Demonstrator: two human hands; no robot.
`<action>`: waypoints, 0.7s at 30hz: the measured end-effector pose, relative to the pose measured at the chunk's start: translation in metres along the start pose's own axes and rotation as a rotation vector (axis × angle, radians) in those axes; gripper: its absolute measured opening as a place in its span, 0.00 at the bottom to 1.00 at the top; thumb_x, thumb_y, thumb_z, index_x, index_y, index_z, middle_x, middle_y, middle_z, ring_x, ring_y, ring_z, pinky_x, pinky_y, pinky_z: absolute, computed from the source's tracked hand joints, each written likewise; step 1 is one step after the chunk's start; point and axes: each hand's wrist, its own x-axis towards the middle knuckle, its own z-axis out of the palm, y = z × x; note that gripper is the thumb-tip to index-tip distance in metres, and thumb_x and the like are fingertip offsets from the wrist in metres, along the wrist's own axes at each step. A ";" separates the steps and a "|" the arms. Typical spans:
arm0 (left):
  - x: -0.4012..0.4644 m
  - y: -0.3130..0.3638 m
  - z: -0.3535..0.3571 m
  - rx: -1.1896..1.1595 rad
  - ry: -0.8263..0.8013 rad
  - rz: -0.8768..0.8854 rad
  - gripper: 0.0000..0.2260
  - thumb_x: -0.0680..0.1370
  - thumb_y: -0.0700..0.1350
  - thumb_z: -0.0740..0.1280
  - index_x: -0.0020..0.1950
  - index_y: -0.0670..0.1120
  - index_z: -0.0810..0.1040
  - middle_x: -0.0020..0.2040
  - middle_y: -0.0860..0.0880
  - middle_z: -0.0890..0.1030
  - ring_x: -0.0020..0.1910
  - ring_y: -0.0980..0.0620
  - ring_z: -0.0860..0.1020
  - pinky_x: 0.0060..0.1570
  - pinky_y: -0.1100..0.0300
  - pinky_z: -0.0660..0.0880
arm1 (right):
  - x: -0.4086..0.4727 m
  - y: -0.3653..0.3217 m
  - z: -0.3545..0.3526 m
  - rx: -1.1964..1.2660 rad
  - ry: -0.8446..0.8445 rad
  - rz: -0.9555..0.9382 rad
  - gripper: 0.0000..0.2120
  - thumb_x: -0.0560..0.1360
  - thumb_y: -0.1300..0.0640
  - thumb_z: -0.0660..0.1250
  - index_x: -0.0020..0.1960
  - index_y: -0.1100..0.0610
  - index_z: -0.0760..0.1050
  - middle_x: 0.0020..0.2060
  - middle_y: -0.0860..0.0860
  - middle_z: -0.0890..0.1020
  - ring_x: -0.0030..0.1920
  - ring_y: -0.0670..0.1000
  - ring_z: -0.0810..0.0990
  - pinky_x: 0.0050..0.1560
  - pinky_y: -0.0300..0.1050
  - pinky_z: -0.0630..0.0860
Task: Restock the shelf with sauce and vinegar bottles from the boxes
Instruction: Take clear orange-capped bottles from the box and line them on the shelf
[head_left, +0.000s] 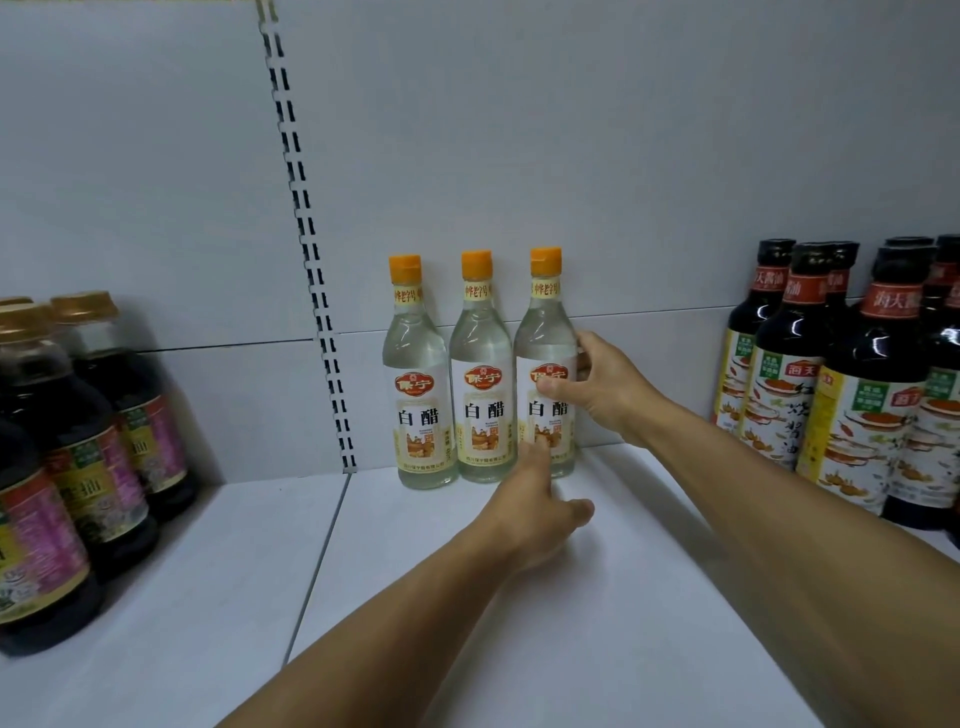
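Three clear, round-shouldered vinegar bottles with orange caps stood in a row against the back panel of the smooth white shelf, their labels reading 白醋. The rightmost bottle was held by the right hand, thumb across the label and fingers curled behind. The left hand lay at its base, fingers apparently loose, though blurred. Glossy dark sauce bottles stood right, squat jugs left.

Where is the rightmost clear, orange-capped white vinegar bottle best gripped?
Around its straight labelled body, from the open right side. The rightmost clear orange-capped vinegar bottle stands upright, its neighbour tight on the left. The right hand already grips there; the left hand touches its base.
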 end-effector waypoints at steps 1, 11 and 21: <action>0.001 0.001 0.000 0.006 0.000 -0.001 0.40 0.78 0.48 0.69 0.81 0.50 0.46 0.80 0.52 0.54 0.79 0.50 0.53 0.71 0.58 0.56 | 0.001 0.001 0.000 -0.015 0.013 -0.001 0.24 0.71 0.58 0.75 0.63 0.51 0.70 0.51 0.46 0.81 0.51 0.46 0.81 0.53 0.49 0.80; 0.003 0.005 0.001 0.019 -0.009 -0.009 0.38 0.78 0.48 0.69 0.81 0.48 0.49 0.80 0.50 0.56 0.78 0.48 0.56 0.72 0.55 0.58 | 0.003 0.004 0.002 -0.164 0.111 -0.002 0.27 0.69 0.53 0.77 0.63 0.51 0.68 0.53 0.45 0.80 0.51 0.47 0.81 0.53 0.48 0.79; -0.010 0.014 -0.003 0.014 0.024 0.014 0.36 0.78 0.47 0.69 0.80 0.48 0.52 0.79 0.52 0.57 0.79 0.49 0.54 0.76 0.52 0.57 | -0.018 0.009 0.008 -0.235 0.091 0.049 0.21 0.72 0.54 0.75 0.61 0.50 0.71 0.52 0.45 0.82 0.52 0.48 0.81 0.50 0.44 0.79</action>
